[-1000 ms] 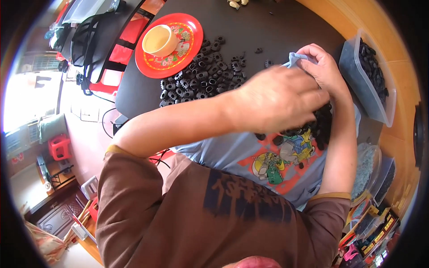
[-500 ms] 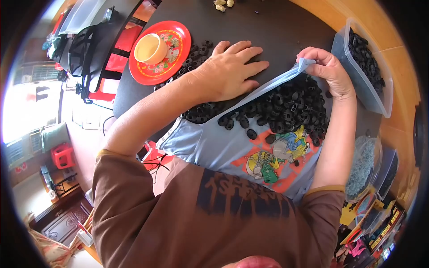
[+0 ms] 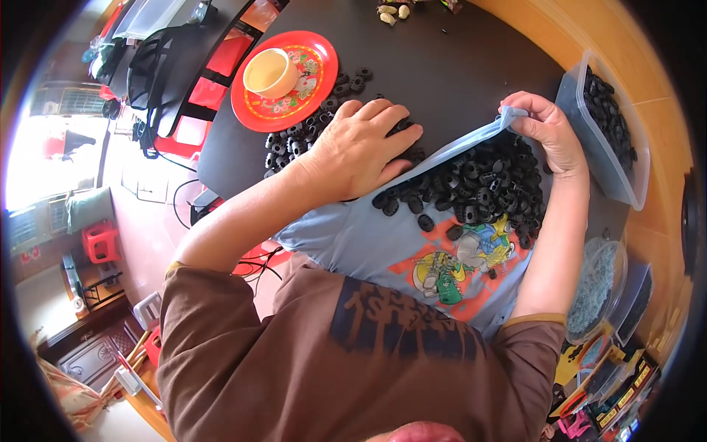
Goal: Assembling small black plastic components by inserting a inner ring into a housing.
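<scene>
My left hand (image 3: 361, 144) lies flat, fingers spread, on a heap of small black ring-shaped parts (image 3: 302, 140) on the dark table (image 3: 442, 66), next to the table's near edge. My right hand (image 3: 545, 129) pinches the lifted hem of a light blue printed shirt (image 3: 368, 243) stretched out from my lap like a pouch. Many more black ring parts (image 3: 486, 188) lie piled in that shirt, just below the table edge.
A red plate (image 3: 309, 88) with a cream cup (image 3: 269, 72) stands behind the left pile. A clear plastic tub (image 3: 589, 125) of black parts sits at the right. Peanuts (image 3: 390, 11) lie at the far edge. A black bag (image 3: 158, 66) and red chairs are on the left.
My left hand left the shirt, reached out to the pile on the table and now rests flat on it. The right hand keeps holding the shirt hem up.
</scene>
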### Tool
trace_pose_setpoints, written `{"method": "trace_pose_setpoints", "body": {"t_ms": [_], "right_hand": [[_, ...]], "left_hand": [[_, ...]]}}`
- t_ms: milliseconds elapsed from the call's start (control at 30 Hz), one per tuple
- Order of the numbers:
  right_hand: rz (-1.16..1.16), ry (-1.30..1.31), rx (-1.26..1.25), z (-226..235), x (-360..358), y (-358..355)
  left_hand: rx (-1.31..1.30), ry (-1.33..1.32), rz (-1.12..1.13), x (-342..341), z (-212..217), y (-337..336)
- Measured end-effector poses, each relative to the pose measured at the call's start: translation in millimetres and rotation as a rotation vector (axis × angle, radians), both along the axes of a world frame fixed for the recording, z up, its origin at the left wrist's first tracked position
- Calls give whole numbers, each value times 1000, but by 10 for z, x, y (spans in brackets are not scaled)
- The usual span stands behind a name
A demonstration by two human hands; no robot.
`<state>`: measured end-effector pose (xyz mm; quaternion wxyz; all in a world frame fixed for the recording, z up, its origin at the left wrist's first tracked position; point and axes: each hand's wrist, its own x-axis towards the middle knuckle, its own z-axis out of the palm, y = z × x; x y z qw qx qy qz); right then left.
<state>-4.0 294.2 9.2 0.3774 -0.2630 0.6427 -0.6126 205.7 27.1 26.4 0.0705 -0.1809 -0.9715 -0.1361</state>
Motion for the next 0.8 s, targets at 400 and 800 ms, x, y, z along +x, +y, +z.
{"method": "trace_pose_setpoints", "body": {"t_ms": [400, 800], "right_hand": [[0, 19, 9, -1, 16, -8], [16, 18, 22, 4, -6, -6]], "left_hand": [[-45, 108, 24, -296, -145, -76], [444, 130, 141, -297, 197, 231]]}}
